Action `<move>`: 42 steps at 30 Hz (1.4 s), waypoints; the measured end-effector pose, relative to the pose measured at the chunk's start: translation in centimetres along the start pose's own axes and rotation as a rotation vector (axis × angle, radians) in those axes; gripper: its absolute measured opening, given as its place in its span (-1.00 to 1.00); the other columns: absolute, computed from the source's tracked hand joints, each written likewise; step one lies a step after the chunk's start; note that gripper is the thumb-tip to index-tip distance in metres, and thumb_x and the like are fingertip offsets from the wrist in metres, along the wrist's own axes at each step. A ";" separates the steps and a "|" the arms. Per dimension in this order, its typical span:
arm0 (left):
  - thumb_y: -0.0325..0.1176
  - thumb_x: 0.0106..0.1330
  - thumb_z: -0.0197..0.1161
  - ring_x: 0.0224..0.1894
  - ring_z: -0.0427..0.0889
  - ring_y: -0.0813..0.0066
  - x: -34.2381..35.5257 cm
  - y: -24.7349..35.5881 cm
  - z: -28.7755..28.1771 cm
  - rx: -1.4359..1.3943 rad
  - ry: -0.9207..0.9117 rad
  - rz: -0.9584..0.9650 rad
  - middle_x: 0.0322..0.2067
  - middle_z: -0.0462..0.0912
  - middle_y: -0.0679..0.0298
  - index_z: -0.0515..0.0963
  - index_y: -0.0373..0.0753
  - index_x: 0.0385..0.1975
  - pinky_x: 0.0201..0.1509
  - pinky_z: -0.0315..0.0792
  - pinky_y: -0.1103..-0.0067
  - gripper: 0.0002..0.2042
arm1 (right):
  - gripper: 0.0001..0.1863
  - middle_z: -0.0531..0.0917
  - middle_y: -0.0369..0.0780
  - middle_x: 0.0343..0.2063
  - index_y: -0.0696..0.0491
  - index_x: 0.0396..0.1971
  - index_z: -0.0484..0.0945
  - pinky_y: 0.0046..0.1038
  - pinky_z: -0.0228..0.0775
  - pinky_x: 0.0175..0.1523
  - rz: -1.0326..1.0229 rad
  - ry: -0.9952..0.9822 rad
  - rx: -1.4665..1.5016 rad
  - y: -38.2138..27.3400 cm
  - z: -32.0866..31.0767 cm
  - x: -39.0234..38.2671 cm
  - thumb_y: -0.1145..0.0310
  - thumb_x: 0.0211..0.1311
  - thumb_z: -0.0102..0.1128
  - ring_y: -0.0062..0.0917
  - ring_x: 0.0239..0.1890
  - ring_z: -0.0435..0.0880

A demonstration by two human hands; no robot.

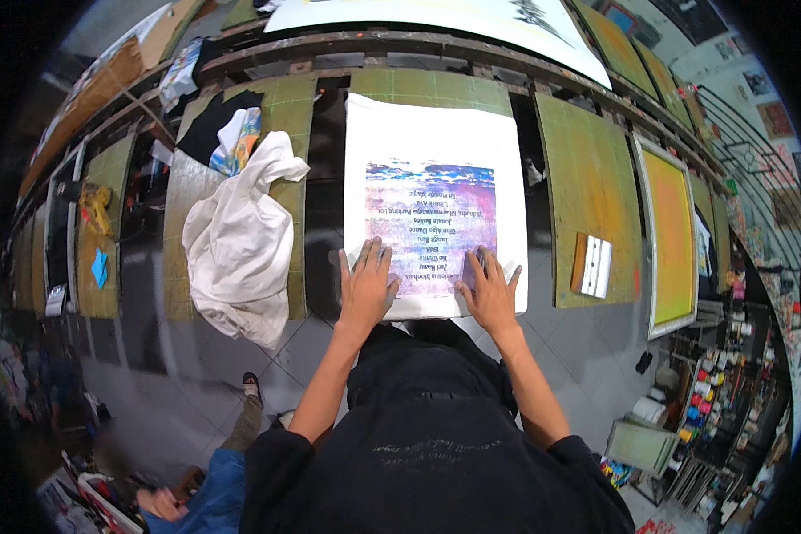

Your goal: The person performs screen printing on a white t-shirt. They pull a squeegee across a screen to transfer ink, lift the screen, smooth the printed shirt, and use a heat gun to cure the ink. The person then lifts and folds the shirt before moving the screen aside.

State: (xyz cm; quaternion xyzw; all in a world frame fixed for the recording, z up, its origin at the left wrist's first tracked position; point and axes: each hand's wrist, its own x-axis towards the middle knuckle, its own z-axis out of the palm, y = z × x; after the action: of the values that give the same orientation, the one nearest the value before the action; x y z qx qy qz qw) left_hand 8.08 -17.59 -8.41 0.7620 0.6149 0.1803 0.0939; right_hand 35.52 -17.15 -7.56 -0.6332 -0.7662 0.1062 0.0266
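A white T-shirt (pixel 432 133) is stretched flat over a green printing board (pixel 418 82) in front of me. On it is a purple and blue printed panel (pixel 432 227) with rows of dark lettering, upside down from where I stand. My left hand (pixel 366 283) lies on the lower left of the shirt, fingers spread over the print's edge. Opposite it, my right hand (pixel 491 287) rests on the lower right, fingers spread too. Dark stains show on my fingertips. Neither hand holds anything.
Left, a crumpled white cloth (pixel 240 240) and a black garment (pixel 218 125) lie on another board. Right, a squeegee-like block (pixel 592 265) rests on a board beside a framed yellow screen (pixel 672 240). Another person's hand (pixel 162 505) shows lower left. Paint pots (pixel 703 392) stand lower right.
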 end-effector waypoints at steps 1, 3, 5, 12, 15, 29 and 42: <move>-0.23 0.28 0.40 0.41 0.41 0.07 -0.3 0.2 -0.2 0.005 -0.008 -0.015 0.30 0.48 0.01 0.51 -0.25 0.21 0.49 0.11 -0.17 -0.49 | -0.33 0.30 -0.10 0.47 -0.02 0.43 0.34 0.52 -0.24 0.45 -0.012 0.003 0.004 -0.2 -0.3 -0.1 0.01 0.43 0.21 -0.14 0.49 0.28; -0.22 0.29 0.40 0.41 0.41 0.09 -1.3 0.9 -0.6 0.006 -0.032 -0.045 0.29 0.49 0.02 0.53 -0.25 0.19 0.50 0.09 -0.16 -0.51 | -0.32 0.31 -0.08 0.46 0.00 0.41 0.35 0.52 -0.24 0.45 -0.025 -0.019 0.037 -0.5 -1.1 -0.5 -0.02 0.42 0.22 -0.14 0.49 0.27; -0.20 0.30 0.39 0.40 0.42 0.09 -2.5 2.1 -1.3 0.001 -0.062 -0.061 0.28 0.51 0.02 0.55 -0.24 0.17 0.51 0.08 -0.16 -0.53 | -0.33 0.32 -0.09 0.45 -0.01 0.40 0.37 0.51 -0.23 0.45 -0.106 -0.017 0.006 0.8 -0.3 -1.6 -0.03 0.42 0.22 -0.15 0.49 0.28; -0.16 0.35 0.35 0.37 0.45 0.10 -5.2 5.5 -0.7 0.084 -0.093 -0.159 0.26 0.53 0.08 0.53 -0.21 0.24 0.53 0.04 -0.14 -0.51 | -0.33 0.38 -0.13 0.40 -0.02 0.38 0.40 0.50 -0.11 0.43 -0.156 -0.023 0.020 2.0 -0.1 -3.5 0.02 0.37 0.30 -0.19 0.46 0.34; -0.16 0.36 0.34 0.36 0.46 0.10 -5.0 6.2 -0.5 0.132 -0.098 -0.171 0.26 0.52 0.08 0.51 -0.20 0.25 0.53 0.04 -0.14 -0.50 | -0.34 0.40 -0.14 0.38 -0.01 0.36 0.42 0.50 -0.09 0.43 -0.169 -0.026 0.001 1.7 -0.9 -3.3 0.05 0.34 0.33 -0.21 0.45 0.35; -0.18 0.30 0.40 0.33 0.47 0.16 -4.2 10.0 2.4 0.119 -0.158 -0.128 0.26 0.53 0.11 0.57 -0.14 0.19 0.49 0.09 -0.17 -0.53 | -0.39 0.48 -0.13 0.24 -0.03 0.25 0.50 0.38 -0.02 0.44 -0.402 -0.023 0.008 -1.0 -1.0 -2.6 0.18 0.19 0.43 -0.20 0.34 0.44; -0.21 0.30 0.39 0.31 0.45 0.06 -4.9 7.5 0.7 0.011 -0.115 -0.256 0.19 0.53 0.09 0.59 -0.13 0.15 0.52 0.07 -0.14 -0.58 | -0.39 0.47 -0.06 0.28 0.09 0.26 0.46 0.30 0.08 0.45 -0.204 -0.139 0.074 0.8 -2.2 -2.3 0.24 0.25 0.39 -0.12 0.35 0.44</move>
State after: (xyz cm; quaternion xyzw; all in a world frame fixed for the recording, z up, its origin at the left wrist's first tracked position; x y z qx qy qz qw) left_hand 14.25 -23.98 -7.14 0.6871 0.7014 0.1194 0.1472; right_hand 37.09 -19.00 -5.39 -0.5416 -0.8223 0.1745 0.0075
